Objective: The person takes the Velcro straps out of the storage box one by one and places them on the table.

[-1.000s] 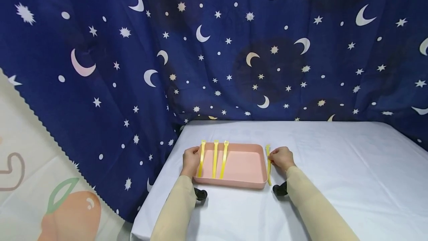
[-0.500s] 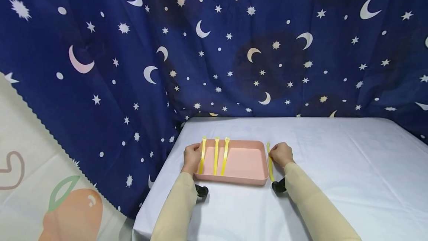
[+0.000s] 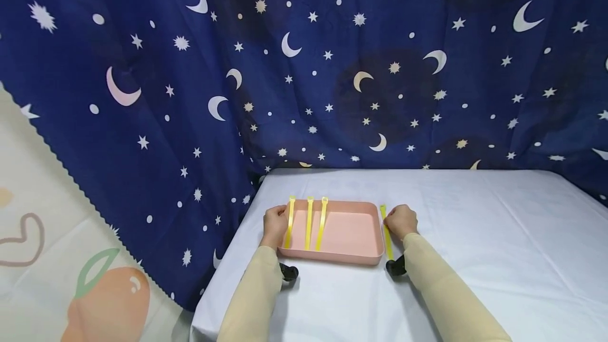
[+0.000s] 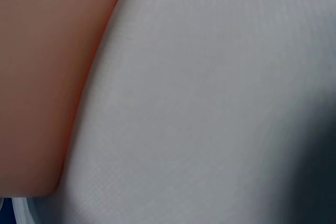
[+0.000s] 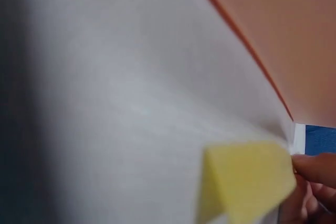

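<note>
A shallow pink tray (image 3: 353, 228) sits on the white-covered table. Three yellow straps with small buckle-like ends lie side by side in its left part: one at the left wall (image 3: 290, 226), a middle one (image 3: 309, 226) and a third (image 3: 322, 225); their buckle ends reach the back rim. My left hand (image 3: 274, 226) holds the tray's left edge; its thumb is hidden. Beside the tray's right wall, my right hand (image 3: 401, 220) pinches another yellow strap (image 3: 388, 241) near its upper end. In the right wrist view this strap (image 5: 257, 174) is bent, with the fingertips (image 5: 317, 169) at its edge.
White cloth covers the table (image 3: 494, 247). A dark blue curtain (image 3: 332, 136) with moons and stars hangs behind and at the left. Black wrist devices (image 3: 288, 272) sit under both forearms, the right one (image 3: 395, 266) close to the held strap's lower end.
The held strap has turned slightly, its lower end swinging right toward the wrist device. The right hand stays beside the tray; the whole view shifts a little. Tray, other straps and left hand stay put.
</note>
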A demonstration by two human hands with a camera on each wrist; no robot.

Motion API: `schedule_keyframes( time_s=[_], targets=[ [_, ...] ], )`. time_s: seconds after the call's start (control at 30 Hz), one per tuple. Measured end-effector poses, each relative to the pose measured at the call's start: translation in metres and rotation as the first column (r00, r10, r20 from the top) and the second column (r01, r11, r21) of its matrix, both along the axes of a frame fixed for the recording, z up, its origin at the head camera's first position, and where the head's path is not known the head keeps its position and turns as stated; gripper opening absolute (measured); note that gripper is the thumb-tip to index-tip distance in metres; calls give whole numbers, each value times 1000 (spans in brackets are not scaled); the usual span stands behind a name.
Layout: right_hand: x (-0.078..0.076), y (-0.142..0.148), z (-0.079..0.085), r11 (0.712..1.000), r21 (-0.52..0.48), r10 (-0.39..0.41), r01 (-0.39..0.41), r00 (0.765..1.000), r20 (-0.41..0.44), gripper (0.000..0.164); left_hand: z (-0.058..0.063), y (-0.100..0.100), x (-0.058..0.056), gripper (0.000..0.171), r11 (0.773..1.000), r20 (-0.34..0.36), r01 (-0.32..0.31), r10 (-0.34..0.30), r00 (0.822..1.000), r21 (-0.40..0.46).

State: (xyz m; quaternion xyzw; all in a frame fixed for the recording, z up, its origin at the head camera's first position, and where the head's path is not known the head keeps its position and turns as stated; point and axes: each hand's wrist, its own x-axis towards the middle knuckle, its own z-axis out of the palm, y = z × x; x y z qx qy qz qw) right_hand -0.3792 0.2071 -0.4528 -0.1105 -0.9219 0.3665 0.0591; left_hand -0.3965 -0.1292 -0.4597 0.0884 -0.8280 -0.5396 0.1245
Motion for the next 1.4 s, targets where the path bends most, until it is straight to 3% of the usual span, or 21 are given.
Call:
schedule_keyframes(
  time_s=[0.4,0.77,1.17,1.4],
  targets=[
    [-1,1,1,999,-28,-38,38,999,21,15,-3,0,-3,33,1000,-27,-2,2,1000,11],
    [3,-1,-3,982,-176,-70,75,997,31,23,-6,-3,-2,34,1000,-33,5,-4,999,21],
    [0,-3,19,974,-225,-41,29,998,-48,25,1,0,-1,30,1000,-53,5,-4,999,15],
    [-7,-17,24,967,-255,-13,-4,998,-65,25,-4,-1,-1,30,1000,-48,3,-2,999,8]
  ],
)
